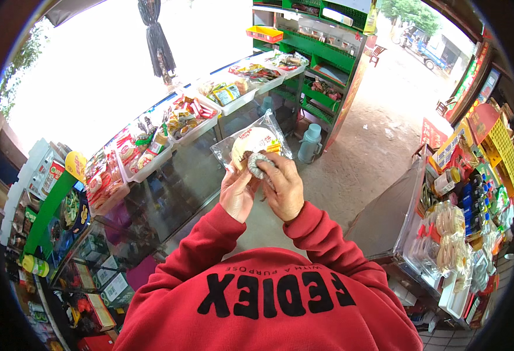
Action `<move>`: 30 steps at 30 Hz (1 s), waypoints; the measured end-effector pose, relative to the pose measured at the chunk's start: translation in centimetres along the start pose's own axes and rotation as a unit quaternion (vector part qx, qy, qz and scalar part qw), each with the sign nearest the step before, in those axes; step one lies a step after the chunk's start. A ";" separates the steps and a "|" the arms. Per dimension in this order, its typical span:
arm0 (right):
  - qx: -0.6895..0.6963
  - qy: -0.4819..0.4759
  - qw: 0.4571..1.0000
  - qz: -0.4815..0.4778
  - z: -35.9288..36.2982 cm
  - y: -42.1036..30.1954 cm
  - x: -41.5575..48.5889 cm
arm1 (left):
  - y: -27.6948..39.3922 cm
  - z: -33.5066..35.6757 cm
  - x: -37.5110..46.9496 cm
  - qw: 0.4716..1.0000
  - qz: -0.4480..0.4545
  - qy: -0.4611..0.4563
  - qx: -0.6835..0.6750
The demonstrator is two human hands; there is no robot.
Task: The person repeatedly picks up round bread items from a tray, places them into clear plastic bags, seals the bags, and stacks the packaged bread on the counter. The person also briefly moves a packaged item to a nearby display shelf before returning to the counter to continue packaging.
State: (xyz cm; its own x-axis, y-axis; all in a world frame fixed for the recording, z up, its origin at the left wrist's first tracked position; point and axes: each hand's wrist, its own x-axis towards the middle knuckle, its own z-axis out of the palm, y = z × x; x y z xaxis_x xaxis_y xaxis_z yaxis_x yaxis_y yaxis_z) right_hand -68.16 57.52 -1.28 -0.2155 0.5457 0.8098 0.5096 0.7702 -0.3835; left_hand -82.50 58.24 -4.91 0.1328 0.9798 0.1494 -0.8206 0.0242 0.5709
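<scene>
A round, pale baked snack in a transparent plastic bag (253, 139) is held up in front of my chest. The bag bears printed writing, and its loose corners stick out at the sides and top. At its lower left edge, my left hand (238, 193) grips the package. My right hand (286, 184) pinches a bunched grey cloth (257, 163) against the front of the package, near its lower edge. Both hands are close together, and the cloth and fingers hide part of the snack.
Left of me runs a glass display counter (165, 193) topped with plastic bins (195, 131) of packaged snacks. A thermos flask (310, 142) stands on the floor beside green shelving (314, 57). On my right, a table (384, 210) bears bagged goods and bottles (474, 202).
</scene>
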 end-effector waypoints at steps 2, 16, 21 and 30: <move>-0.006 0.013 0.999 0.044 0.3 -0.2 0.1 | 0.7 -0.7 -0.3 1.000 0.005 -0.020 0.009; -0.056 -0.013 0.998 -0.022 3.6 -5.1 -0.8 | 2.7 -1.4 -1.3 0.997 -0.027 0.026 -0.070; -0.089 -0.067 0.992 -0.057 3.8 -5.3 -2.0 | 3.0 -2.2 -1.9 0.996 -0.052 0.030 -0.070; -0.014 0.017 0.998 0.059 1.1 -6.3 -1.1 | 3.7 -1.9 -3.2 0.999 -0.030 0.022 -0.008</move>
State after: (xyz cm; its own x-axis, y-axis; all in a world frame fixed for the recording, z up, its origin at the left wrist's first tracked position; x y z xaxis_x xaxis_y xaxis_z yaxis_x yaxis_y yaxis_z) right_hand -72.07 52.46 -0.22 -0.1247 0.6194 0.7751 0.5535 0.6918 -0.4638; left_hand -87.03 55.58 -4.74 0.1566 0.9845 0.0793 -0.8210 0.0851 0.5646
